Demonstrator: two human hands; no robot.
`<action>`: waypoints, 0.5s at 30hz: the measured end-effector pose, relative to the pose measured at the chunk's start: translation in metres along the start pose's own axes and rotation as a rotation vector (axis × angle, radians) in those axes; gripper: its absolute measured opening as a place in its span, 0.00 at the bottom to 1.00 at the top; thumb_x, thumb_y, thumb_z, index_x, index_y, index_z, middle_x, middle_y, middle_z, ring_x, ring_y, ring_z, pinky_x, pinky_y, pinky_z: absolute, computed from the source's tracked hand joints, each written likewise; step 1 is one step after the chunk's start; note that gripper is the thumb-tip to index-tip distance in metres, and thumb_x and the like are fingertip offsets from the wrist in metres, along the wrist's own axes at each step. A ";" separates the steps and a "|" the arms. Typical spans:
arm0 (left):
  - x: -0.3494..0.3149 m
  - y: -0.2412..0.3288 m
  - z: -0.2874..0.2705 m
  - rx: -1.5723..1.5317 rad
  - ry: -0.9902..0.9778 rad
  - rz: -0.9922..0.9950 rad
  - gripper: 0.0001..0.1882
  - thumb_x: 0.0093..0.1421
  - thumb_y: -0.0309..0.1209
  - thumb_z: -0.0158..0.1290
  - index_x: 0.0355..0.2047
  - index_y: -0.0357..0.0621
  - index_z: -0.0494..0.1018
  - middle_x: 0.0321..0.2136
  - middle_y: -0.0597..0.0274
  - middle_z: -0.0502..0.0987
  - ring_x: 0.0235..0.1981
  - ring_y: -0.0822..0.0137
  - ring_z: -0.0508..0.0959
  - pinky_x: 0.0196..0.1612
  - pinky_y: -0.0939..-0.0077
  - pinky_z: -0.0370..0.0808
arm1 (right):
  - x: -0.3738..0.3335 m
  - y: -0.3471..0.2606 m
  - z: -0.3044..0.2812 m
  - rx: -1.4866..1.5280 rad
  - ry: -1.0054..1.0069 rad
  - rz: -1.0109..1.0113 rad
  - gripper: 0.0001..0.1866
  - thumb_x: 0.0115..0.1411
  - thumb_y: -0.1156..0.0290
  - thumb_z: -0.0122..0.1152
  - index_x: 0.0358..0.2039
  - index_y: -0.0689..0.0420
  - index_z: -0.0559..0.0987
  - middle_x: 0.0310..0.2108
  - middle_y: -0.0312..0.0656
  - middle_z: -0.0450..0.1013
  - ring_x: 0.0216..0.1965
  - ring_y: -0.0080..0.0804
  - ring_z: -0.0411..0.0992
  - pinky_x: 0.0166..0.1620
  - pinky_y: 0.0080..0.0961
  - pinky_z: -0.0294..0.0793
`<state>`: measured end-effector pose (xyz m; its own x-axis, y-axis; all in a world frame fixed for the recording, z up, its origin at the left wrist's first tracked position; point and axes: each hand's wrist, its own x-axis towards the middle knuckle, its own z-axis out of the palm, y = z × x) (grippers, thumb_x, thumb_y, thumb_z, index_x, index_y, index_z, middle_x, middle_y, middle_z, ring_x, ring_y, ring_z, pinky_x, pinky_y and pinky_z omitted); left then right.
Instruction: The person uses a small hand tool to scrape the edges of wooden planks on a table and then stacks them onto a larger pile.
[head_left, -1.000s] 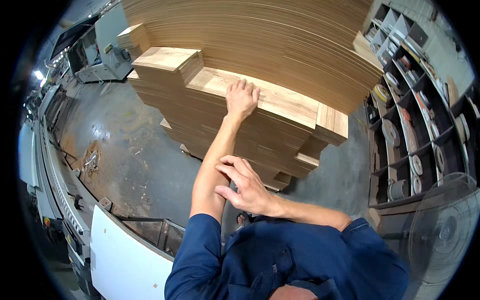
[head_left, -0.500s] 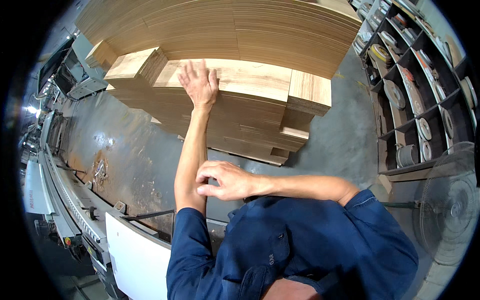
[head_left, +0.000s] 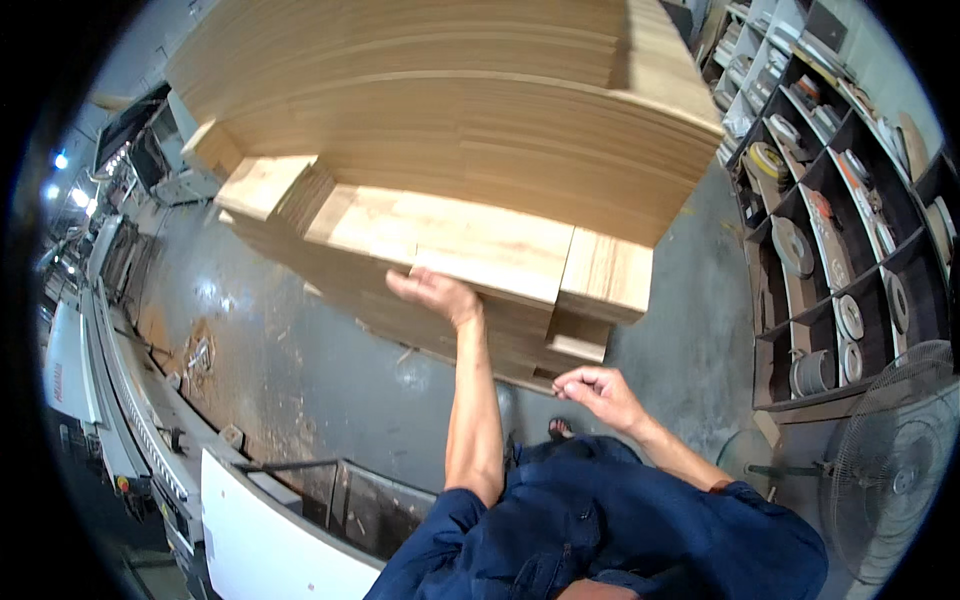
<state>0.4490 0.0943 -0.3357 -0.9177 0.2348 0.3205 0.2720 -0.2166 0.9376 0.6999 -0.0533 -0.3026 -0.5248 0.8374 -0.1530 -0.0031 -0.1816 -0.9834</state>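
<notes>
By edge of board stack [head_left: 490, 235]: left hand [head_left: 440, 293], fingers extended; right hand [head_left: 605, 395] above floor [head_left: 695, 310], fingers narrow.

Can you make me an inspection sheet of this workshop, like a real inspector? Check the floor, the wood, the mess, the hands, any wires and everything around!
Surface: grey floor, dusty brown at the left.
Job's things: a low stack of wood-grain boards, with a taller stack behind it.
Clutter: scraps on the dusty patch.
Left hand: open, at the low stack's front edge; whether it touches, I cannot tell.
Right hand: fingers curled, by the low stack's lower right; grip unclear.
Cables: nothing seen.
Surroundings: long machine and white panel at left; dark compartment shelf with coiled rolls and a caged fan at right.
</notes>
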 end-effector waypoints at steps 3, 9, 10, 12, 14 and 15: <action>0.011 0.000 -0.011 0.016 0.083 0.006 0.38 0.71 0.51 0.31 0.66 0.28 0.42 0.66 0.36 0.44 0.68 0.45 0.47 0.68 0.55 0.51 | 0.002 0.012 -0.014 -0.004 0.032 0.001 0.13 0.65 0.68 0.57 0.43 0.65 0.80 0.38 0.39 0.78 0.40 0.21 0.74 0.45 0.20 0.74; 0.018 0.005 -0.023 0.026 0.125 -0.070 0.40 0.70 0.53 0.29 0.66 0.27 0.43 0.67 0.34 0.45 0.68 0.44 0.48 0.69 0.55 0.48 | 0.025 0.039 -0.027 -0.059 -0.034 0.027 0.13 0.65 0.68 0.57 0.43 0.65 0.80 0.38 0.38 0.78 0.39 0.21 0.73 0.46 0.21 0.74; 0.018 0.000 -0.021 0.005 0.138 -0.090 0.39 0.70 0.52 0.30 0.66 0.28 0.43 0.67 0.34 0.44 0.68 0.45 0.47 0.69 0.56 0.46 | 0.026 0.040 -0.027 -0.032 -0.068 -0.008 0.12 0.65 0.69 0.57 0.42 0.66 0.80 0.38 0.39 0.78 0.39 0.22 0.73 0.46 0.21 0.74; 0.015 -0.012 -0.004 -0.079 0.134 -0.030 0.38 0.71 0.51 0.30 0.66 0.28 0.43 0.67 0.35 0.44 0.69 0.45 0.47 0.69 0.57 0.45 | 0.025 0.036 -0.027 -0.005 -0.073 0.028 0.11 0.64 0.71 0.58 0.41 0.65 0.80 0.37 0.38 0.78 0.39 0.21 0.73 0.46 0.20 0.73; 0.011 -0.006 0.002 -0.103 0.097 -0.064 0.38 0.71 0.51 0.31 0.67 0.29 0.42 0.67 0.36 0.44 0.69 0.46 0.45 0.69 0.57 0.44 | 0.027 0.040 -0.027 -0.010 -0.091 0.066 0.11 0.63 0.72 0.59 0.42 0.65 0.80 0.37 0.38 0.78 0.38 0.21 0.73 0.45 0.20 0.73; 0.011 -0.005 -0.004 -0.100 0.074 -0.084 0.38 0.71 0.51 0.31 0.67 0.30 0.42 0.67 0.37 0.44 0.69 0.47 0.45 0.69 0.57 0.44 | 0.029 0.045 -0.023 0.006 -0.130 0.079 0.11 0.63 0.71 0.59 0.42 0.65 0.80 0.37 0.38 0.78 0.38 0.21 0.73 0.45 0.19 0.73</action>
<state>0.4360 0.0942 -0.3375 -0.9559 0.1860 0.2273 0.1668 -0.2933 0.9414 0.7040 -0.0255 -0.3535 -0.6292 0.7468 -0.2152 0.0377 -0.2473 -0.9682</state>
